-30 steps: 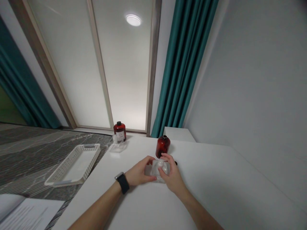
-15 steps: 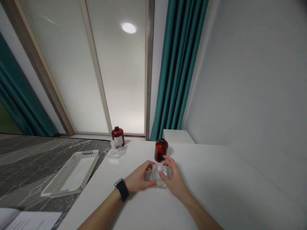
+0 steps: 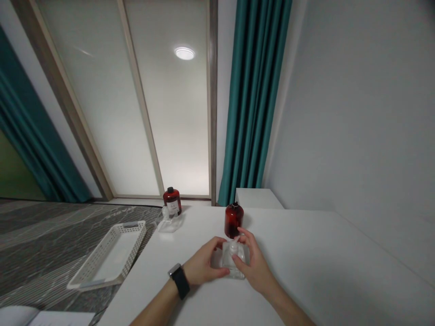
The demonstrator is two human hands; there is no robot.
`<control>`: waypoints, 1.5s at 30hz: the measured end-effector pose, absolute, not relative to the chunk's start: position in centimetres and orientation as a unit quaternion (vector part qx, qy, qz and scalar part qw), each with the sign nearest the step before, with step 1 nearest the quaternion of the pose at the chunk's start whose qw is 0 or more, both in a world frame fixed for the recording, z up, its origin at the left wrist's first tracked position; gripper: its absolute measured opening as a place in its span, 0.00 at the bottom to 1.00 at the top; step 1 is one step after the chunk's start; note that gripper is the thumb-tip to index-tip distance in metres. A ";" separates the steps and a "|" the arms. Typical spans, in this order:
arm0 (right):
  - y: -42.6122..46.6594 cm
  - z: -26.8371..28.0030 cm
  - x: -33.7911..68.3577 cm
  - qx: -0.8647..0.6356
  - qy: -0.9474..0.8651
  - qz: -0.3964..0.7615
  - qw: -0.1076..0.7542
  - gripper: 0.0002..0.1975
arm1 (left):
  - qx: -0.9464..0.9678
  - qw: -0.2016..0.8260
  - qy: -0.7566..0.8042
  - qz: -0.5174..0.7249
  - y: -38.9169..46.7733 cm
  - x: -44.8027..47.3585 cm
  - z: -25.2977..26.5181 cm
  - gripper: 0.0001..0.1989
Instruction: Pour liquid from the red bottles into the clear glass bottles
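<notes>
Facing, from the hands, a plain grey-white wall [image 3: 356,113] at two o'clock, frosted sliding-door panels [image 3: 181,136] at eleven, a pleated teal fabric curtain [image 3: 253,113] at twelve. Working over a smooth white tabletop [image 3: 306,280]. Flanked, well apart at nine, by a white perforated rectangular basket [image 3: 134,249]. Backed just beyond, at twelve, by a round-shouldered amber-red bottle [image 3: 233,222]; at ten, by a dark-capped amber-red bottle with white label [image 3: 171,203]. Curled narrowly, left hand [image 3: 204,265] and right hand [image 3: 254,267], around a clear square glass bottle [image 3: 236,269], upright on the tabletop between both. Pinching, on the right, near its clear rounded top [image 3: 234,246]. Strapped at eight: black-banded watch [image 3: 180,280].
</notes>
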State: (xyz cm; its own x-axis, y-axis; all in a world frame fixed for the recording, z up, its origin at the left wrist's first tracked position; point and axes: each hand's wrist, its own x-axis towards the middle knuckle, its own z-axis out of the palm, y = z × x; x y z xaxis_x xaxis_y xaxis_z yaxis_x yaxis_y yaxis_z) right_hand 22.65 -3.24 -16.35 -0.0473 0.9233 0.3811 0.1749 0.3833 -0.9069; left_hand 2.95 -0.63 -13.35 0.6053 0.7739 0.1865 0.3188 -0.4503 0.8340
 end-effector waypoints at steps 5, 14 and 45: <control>-3.1 -16.4 22.4 -0.438 -0.622 0.348 0.548 0.32 | 0.805 0.398 0.331 0.289 -0.7 2.9 -13.3 0.29; -3.2 -16.4 22.6 -0.406 -0.632 0.366 0.549 0.31 | 0.800 0.401 0.343 0.285 -0.6 3.0 -13.4 0.30; -3.9 -16.1 22.4 -0.435 -0.643 0.327 0.539 0.40 | 0.804 0.401 0.330 0.291 -0.5 2.9 -13.4 0.30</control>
State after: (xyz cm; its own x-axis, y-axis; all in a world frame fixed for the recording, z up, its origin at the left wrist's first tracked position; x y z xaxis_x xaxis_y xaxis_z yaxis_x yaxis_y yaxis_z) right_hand 22.43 -3.89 -16.07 -0.0420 0.9118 0.4086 0.2067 0.4080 -0.8893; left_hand 2.94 -0.54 -13.42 0.6131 0.7634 0.2036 0.2971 -0.4615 0.8359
